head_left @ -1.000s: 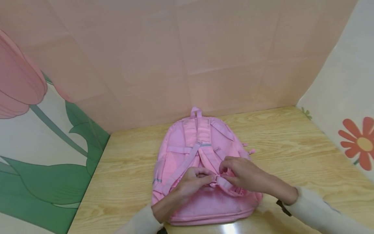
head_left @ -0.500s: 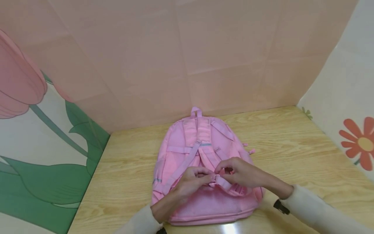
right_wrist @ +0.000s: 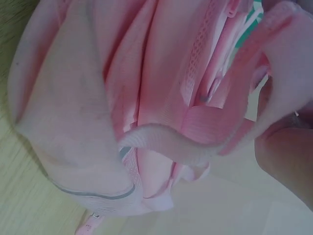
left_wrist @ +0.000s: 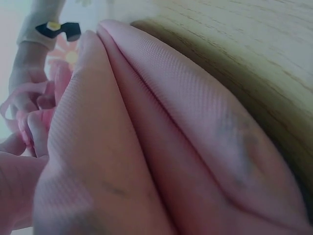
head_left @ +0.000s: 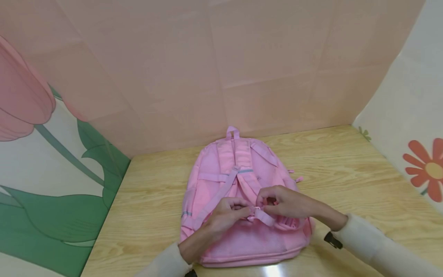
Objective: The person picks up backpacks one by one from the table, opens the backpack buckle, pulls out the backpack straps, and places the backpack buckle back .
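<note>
A pink backpack (head_left: pixel 256 242) lies with its shoulder straps facing up. Near its lower middle, my left hand (head_left: pixel 223 215) pinches a small pink strap buckle (head_left: pixel 257 209) between thumb and fingers. My right hand (head_left: pixel 288 202), just to the right, pinches the pink webbing strap (head_left: pixel 265 218) close to that buckle. Part of the strap hangs in a loop below the right hand, also visible as webbing (right_wrist: pixel 171 142) in the right wrist view. Fingertips partly cover the buckle. Backpack fabric (left_wrist: pixel 161 127) fills most of the left wrist view.
The backpack rests on a wood-grain table (head_left: pixel 149 192). Behind it rises a pinkish wall covering (head_left: pixel 166 77). Panels printed with a tulip (head_left: pixel 24 96) and a red flower (head_left: pixel 430 169) stand at the left and right. Pink zipper pulls (head_left: pixel 298 179) stick out on the bag's right side.
My right hand has shifted left to the buckle and its fingers have closed on the strap there, then moved slightly right. The left hand stays nearly in place.
</note>
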`<act>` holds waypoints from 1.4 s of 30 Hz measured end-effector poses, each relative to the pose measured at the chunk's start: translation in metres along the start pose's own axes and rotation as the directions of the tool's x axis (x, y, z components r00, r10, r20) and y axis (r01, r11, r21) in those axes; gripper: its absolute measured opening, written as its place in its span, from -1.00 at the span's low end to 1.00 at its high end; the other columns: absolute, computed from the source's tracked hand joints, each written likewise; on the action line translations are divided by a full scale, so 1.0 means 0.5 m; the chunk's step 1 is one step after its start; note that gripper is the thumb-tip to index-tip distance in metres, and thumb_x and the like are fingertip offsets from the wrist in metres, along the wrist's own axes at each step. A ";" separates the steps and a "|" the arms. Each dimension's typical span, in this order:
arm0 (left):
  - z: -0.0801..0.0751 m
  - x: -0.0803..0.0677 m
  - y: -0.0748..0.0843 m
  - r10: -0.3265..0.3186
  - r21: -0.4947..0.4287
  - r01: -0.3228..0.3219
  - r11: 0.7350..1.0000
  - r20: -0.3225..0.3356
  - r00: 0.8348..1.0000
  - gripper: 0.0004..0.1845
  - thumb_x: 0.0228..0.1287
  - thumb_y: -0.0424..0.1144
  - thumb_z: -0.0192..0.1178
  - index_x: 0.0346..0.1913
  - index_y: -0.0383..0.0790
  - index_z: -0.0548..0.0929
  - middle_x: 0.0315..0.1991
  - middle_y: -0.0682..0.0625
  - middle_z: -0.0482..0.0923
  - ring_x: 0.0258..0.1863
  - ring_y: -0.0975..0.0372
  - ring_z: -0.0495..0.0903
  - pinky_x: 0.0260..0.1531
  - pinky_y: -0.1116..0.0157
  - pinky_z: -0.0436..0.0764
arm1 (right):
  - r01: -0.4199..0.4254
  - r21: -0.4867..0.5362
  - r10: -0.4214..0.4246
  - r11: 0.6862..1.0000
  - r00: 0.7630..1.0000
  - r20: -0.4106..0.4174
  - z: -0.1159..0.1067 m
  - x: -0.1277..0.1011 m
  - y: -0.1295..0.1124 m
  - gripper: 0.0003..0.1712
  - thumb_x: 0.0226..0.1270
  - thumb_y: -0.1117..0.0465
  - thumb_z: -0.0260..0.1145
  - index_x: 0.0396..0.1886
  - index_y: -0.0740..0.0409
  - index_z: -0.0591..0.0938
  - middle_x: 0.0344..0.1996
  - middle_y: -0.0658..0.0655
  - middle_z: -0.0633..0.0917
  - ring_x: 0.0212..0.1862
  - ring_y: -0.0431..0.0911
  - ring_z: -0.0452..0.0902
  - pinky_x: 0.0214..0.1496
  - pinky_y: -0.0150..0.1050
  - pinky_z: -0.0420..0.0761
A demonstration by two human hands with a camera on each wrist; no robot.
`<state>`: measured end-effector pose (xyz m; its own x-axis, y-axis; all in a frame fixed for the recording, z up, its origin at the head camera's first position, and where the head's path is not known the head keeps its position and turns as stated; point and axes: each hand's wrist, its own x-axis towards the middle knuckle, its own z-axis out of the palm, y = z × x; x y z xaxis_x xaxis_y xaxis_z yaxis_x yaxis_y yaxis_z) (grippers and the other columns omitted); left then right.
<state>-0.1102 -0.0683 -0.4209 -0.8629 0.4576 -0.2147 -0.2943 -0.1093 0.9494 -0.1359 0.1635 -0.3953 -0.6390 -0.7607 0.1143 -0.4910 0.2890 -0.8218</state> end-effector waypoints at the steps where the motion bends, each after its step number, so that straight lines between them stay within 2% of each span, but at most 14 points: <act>1: 0.000 0.000 0.000 0.001 0.000 -0.001 1.000 0.000 1.000 -0.78 0.28 -0.50 0.24 -0.08 -0.63 0.61 -0.40 -0.05 0.72 -0.44 0.29 0.69 -0.30 0.38 0.77 | -0.005 0.002 0.005 1.000 1.000 0.006 -0.001 0.000 0.001 -0.81 0.33 0.35 0.29 -0.36 -0.07 0.61 -0.53 -0.12 0.52 -0.48 -0.37 0.37 -0.52 -0.48 0.48; 7: -0.001 0.001 0.000 0.012 -0.009 -0.012 1.000 0.015 1.000 -0.77 0.28 -0.52 0.23 -0.08 -0.66 0.59 -0.39 -0.06 0.72 -0.43 0.29 0.70 -0.29 0.38 0.77 | -0.008 0.014 0.008 1.000 1.000 0.021 -0.005 -0.002 0.006 -0.86 0.38 0.29 0.29 -0.35 -0.07 0.61 -0.54 -0.13 0.54 -0.49 -0.38 0.37 -0.53 -0.50 0.47; 16: -0.006 0.003 -0.003 0.008 -0.038 -0.006 0.999 0.050 0.999 -0.75 0.30 -0.50 0.22 -0.06 -0.67 0.57 -0.39 -0.03 0.73 -0.40 0.30 0.71 -0.28 0.40 0.76 | -0.016 -0.014 0.017 1.000 1.000 0.021 -0.008 -0.005 0.002 -0.83 0.37 0.33 0.28 -0.35 -0.07 0.60 -0.46 -0.14 0.59 -0.43 -0.35 0.43 -0.48 -0.49 0.51; 24: -0.007 0.002 -0.004 0.018 -0.047 -0.015 0.999 0.056 0.998 -0.74 0.30 -0.52 0.21 -0.04 -0.70 0.55 -0.38 -0.03 0.72 -0.40 0.30 0.71 -0.28 0.40 0.77 | 0.012 -0.066 -0.012 0.998 1.000 0.003 -0.012 -0.009 -0.001 -0.83 0.42 0.29 0.26 -0.35 -0.09 0.61 -0.46 -0.19 0.59 -0.41 -0.34 0.44 -0.43 -0.46 0.55; 33: -0.011 0.000 -0.003 0.020 -0.046 -0.018 0.999 0.047 0.999 -0.73 0.29 -0.53 0.22 -0.03 -0.70 0.55 -0.35 -0.07 0.73 -0.41 0.29 0.71 -0.27 0.40 0.77 | 0.017 -0.097 -0.018 0.995 1.000 -0.007 -0.016 -0.011 -0.004 -0.79 0.38 0.34 0.27 -0.39 -0.08 0.58 -0.50 -0.22 0.54 -0.44 -0.36 0.41 -0.46 -0.48 0.51; 42: -0.020 -0.005 -0.005 0.034 -0.010 -0.033 0.999 0.072 0.997 -0.71 0.28 -0.47 0.25 -0.05 -0.70 0.57 -0.39 0.00 0.72 -0.39 0.32 0.69 -0.25 0.40 0.77 | 0.009 -0.114 -0.011 0.993 1.000 -0.018 -0.020 -0.018 0.008 -0.76 0.35 0.37 0.28 -0.40 -0.09 0.57 -0.51 -0.23 0.52 -0.43 -0.36 0.41 -0.46 -0.46 0.52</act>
<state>-0.1114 -0.0782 -0.4249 -0.8404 0.5160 -0.1655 -0.2695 -0.1329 0.9538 -0.1380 0.1774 -0.3940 -0.6441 -0.7532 0.1332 -0.5608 0.3467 -0.7519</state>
